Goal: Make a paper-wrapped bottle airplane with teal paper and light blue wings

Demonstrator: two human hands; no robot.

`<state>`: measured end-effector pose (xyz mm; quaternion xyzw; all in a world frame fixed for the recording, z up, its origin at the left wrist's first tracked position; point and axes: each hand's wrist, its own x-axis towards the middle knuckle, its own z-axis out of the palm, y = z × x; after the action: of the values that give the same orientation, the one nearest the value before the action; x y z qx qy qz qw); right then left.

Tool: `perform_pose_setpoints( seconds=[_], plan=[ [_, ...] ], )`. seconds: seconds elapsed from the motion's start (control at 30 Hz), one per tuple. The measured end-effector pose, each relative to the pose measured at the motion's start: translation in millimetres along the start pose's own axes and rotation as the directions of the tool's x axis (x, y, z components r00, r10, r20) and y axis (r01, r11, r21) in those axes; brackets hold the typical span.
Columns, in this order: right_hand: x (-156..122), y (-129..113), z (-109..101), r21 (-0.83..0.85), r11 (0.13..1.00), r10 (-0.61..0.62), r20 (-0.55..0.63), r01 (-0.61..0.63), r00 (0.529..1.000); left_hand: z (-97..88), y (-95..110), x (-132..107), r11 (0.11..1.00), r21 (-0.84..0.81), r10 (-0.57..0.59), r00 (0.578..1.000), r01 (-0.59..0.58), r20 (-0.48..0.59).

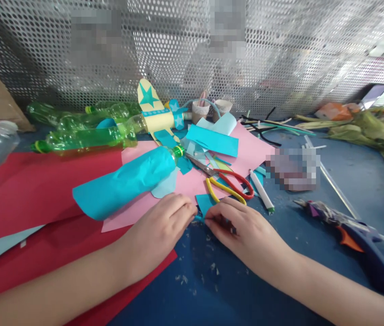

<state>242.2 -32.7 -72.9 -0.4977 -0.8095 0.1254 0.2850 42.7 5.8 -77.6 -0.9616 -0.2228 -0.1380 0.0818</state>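
My left hand (160,231) and my right hand (242,231) meet over the blue table, both pinching a small piece of teal paper (204,203) between their fingertips. Just beyond it lie scissors (228,183) with one red and one yellow handle, on a pink paper sheet (192,183). A bottle wrapped in teal paper (127,181) with a green cap lies on its side to the left of my hands. A white pen (261,191) lies right of the scissors.
Green plastic bottles (83,136) lie at the back left. A yellow paper plane with teal stars (154,113) stands behind them. Red paper sheets (32,190) cover the left. A blue glue gun (358,237) lies at the right. A perforated metal wall (280,54) closes the back.
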Motion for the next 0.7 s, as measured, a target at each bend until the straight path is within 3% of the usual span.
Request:
perform_pose_setpoints(
  seconds=[0.1, 0.17, 0.27, 0.33, 0.4, 0.43, 0.47, 0.53, 0.6, 0.7],
  plan=[
    [1, -2, -1, 0.026, 1.0, -0.001, -0.049, 0.003, 0.999, -6.5, -2, 3, 0.999, 0.047, 0.015, 0.998, -0.012, -0.06],
    [2, -4, -2, 0.029, 0.999, -0.02, -0.097, 0.022, 0.995, -12.9, -2, 5, 1.0, -0.024, -0.004, 0.992, 0.001, -0.124],
    [4, -7, -6, -0.027, 0.995, -0.101, -0.213, 0.097, 0.972, -24.2, -1, 7, 0.966, -0.215, -0.193, 0.951, 0.142, -0.241],
    [5, -8, -12, -0.139, 0.977, -0.199, -0.314, 0.162, 0.928, -31.1, -1, 9, 0.879, -0.38, -0.395, 0.887, 0.289, -0.239],
    [4, -10, -19, -0.283, 0.935, -0.31, -0.369, 0.212, 0.876, -35.3, 1, 12, 0.675, -0.625, -0.551, 0.831, 0.391, -0.075],
    [3, -11, -22, -0.346, 0.907, -0.366, -0.361, 0.241, 0.857, -36.0, 3, 13, 0.507, -0.754, -0.583, 0.81, 0.418, 0.058],
    [1, -13, -25, -0.4, 0.874, -0.42, -0.335, 0.277, 0.843, -35.8, 5, 14, 0.323, -0.843, -0.573, 0.798, 0.43, 0.187],
    [-3, -18, -28, -0.476, 0.807, -0.507, -0.255, 0.349, 0.823, -33.6, 10, 14, 0.029, -0.911, -0.521, 0.784, 0.412, 0.338],
    [-7, -24, -29, -0.528, 0.751, -0.562, -0.197, 0.396, 0.803, -31.3, 16, 14, -0.146, -0.918, -0.536, 0.751, 0.368, 0.386],
    [-11, -28, -27, -0.565, 0.719, -0.579, -0.166, 0.405, 0.798, -31.5, 24, 12, -0.292, -0.908, -0.598, 0.683, 0.302, 0.42]
  ],
)
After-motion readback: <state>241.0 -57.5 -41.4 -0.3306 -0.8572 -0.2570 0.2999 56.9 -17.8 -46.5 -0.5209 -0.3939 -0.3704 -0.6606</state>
